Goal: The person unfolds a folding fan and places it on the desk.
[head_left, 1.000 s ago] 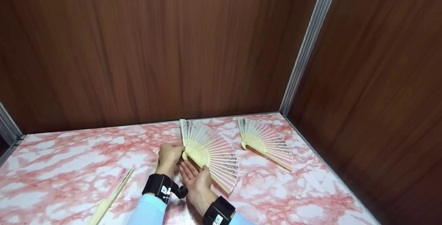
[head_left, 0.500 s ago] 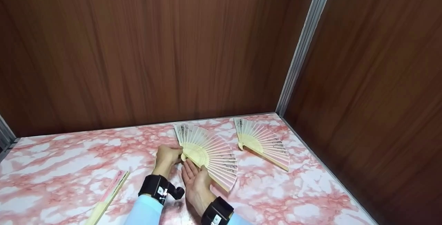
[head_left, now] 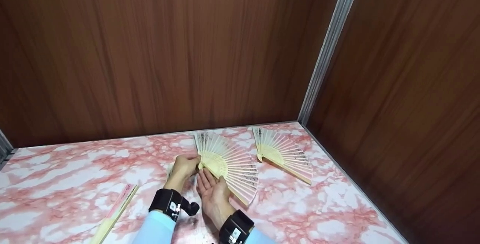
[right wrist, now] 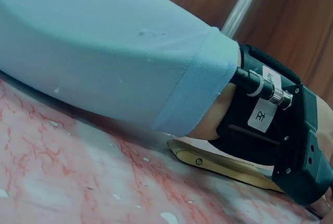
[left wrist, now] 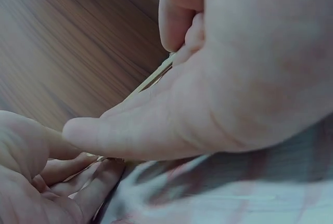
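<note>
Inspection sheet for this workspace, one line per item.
Surface: tabletop, red-and-white marbled pattern.
Job's things: held fan, spread open; second open fan, lying to its right; folded fan, lying at the left, partly out of frame.
Clutter: pale strip beside the left wrist, mostly hidden, cannot tell what it is.
Hands: left hand pinches the held fan near its pivot; right hand is palm up at its near edge, fingers extended.
Cables: black plug with a metal collar at a wrist unit; further run not traceable.
Surroundings: brown wood-grain panels, silver corner strip.
</note>
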{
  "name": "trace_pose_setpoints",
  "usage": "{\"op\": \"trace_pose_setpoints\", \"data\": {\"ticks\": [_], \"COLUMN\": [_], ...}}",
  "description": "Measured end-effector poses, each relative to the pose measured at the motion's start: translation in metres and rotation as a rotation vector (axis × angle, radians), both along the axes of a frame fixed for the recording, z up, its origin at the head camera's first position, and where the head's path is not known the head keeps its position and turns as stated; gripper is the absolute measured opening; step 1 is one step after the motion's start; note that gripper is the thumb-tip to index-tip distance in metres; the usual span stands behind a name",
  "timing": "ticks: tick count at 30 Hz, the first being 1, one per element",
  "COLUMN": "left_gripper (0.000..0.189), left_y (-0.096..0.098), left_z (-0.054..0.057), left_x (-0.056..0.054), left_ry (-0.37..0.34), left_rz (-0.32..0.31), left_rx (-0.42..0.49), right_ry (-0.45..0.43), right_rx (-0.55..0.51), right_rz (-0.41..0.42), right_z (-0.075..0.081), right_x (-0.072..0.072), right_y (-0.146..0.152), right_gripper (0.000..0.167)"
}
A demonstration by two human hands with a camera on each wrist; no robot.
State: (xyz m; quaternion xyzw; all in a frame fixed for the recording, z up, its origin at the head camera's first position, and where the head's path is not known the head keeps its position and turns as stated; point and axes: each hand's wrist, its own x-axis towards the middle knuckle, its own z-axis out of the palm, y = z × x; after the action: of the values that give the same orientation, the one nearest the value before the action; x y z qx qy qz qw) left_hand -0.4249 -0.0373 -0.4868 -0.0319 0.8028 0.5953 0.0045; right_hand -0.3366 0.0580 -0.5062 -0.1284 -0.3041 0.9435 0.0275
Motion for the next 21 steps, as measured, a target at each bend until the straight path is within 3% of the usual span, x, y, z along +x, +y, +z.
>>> {"op": "trace_pose_setpoints", "data": {"ticks": [7, 13, 17, 21], "left_gripper": [0.042, 0.047, 0.049, 0.043], "left_y": [0.002, -0.001, -0.006, -0.016], "left_z": [0.005, 0.014, 0.030, 0.055], "left_x": [0.005, 0.006, 0.012, 0.022], "left_ry": [0.020, 0.038, 0.073, 0.167], "left_rz": [-0.018, 0.001, -0.006, -0.003], "left_rx": [-0.071, 0.015, 0.100, 0.098], "right_ry": [0.010, -0.004, -0.015, 0.011], "right_rx": [-0.025, -0.056, -0.038, 0.002], "right_rz": [0.017, 0.065, 0.067, 0.045], "right_z": [-0.001, 0.008, 0.021, 0.037], "right_x": [-0.002, 0.000, 0.005, 0.003], "right_y": [0.000, -0.001, 0.000, 0.008], "right_gripper": [0.075, 0.083, 0.085, 0.077]}}
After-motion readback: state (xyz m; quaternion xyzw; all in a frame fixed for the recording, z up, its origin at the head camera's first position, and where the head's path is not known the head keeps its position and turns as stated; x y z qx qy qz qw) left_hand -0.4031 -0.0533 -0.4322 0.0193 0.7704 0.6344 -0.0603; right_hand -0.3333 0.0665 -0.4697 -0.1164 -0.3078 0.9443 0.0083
